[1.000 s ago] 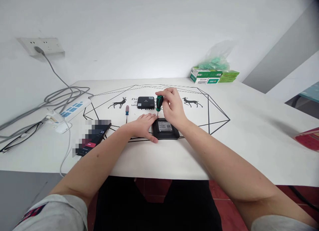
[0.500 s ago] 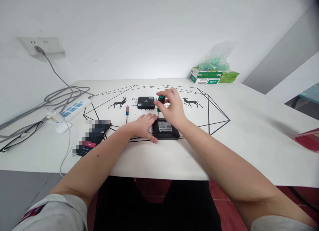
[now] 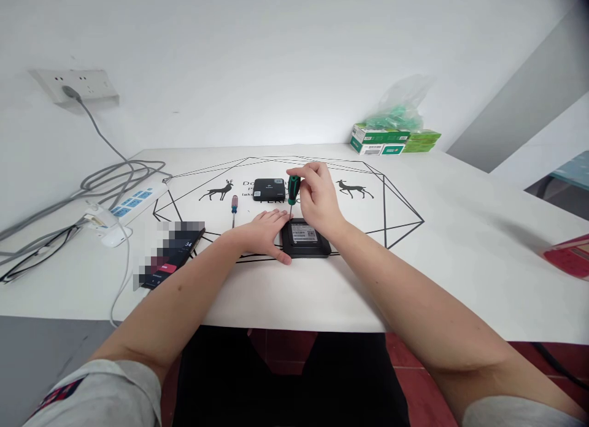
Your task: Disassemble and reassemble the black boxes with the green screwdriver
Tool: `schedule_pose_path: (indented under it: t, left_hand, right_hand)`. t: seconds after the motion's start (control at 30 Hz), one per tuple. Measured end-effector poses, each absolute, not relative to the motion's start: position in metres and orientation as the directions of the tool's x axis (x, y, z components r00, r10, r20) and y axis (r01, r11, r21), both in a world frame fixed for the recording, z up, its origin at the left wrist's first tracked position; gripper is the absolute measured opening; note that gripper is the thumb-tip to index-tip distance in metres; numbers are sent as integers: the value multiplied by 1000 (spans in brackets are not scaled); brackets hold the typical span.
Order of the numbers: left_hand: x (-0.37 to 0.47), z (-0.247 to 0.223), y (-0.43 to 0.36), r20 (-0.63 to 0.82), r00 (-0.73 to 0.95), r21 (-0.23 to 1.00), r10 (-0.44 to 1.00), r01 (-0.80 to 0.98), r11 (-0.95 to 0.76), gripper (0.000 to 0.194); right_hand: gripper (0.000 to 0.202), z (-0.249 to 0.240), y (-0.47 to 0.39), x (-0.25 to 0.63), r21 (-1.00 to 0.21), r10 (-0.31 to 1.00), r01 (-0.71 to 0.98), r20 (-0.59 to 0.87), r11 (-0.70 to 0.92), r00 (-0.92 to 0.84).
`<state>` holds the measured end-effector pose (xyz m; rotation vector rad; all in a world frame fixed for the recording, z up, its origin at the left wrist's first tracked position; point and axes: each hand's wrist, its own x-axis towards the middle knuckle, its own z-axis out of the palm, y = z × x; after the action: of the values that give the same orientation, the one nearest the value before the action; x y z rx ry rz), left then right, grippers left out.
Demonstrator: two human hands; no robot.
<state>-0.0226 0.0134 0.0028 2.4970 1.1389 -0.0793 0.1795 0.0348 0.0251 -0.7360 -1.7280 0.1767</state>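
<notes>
A black square set-top box (image 3: 309, 248) with a white label lies underside up on the table. My left hand (image 3: 265, 235) lies flat along its left side, fingers stretched out and thumb at the near left corner. My right hand (image 3: 321, 197) is curled beside a green-and-black screwdriver (image 3: 293, 190), index fingertip on the handle's top. The screwdriver stands nearly upright with its tip at the box's far left corner. Behind it lies a second, smaller black box (image 3: 269, 189). A second screwdriver (image 3: 234, 207), with a reddish and blue handle, lies left of that, close to my left hand.
A phone (image 3: 172, 255) lies by my left forearm, partly pixelated. Further left are a power strip (image 3: 138, 201) and coiled grey cables (image 3: 115, 172). Green-and-white boxes (image 3: 381, 138) with a plastic bag stand by the wall. A red object (image 3: 568, 258) sits at the right edge.
My right thumb has moved off the front of the screwdriver handle, so more of the handle shows. The index finger stays on top. My left hand and the set-top box have not visibly moved.
</notes>
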Motion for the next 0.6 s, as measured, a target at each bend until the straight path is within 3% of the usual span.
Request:
schedule_pose_path:
  t: [0.3, 0.6]
  left_hand:
    - [-22, 6, 11, -199, 672, 331, 713, 731, -596, 146]
    - [-22, 7, 11, -220, 668, 328, 711, 737, -591, 147]
  right_hand:
    - [26, 29, 27, 176, -585, 655, 351, 745, 732, -124]
    - [37, 26, 32, 177, -621, 681, 333, 727, 709, -94]
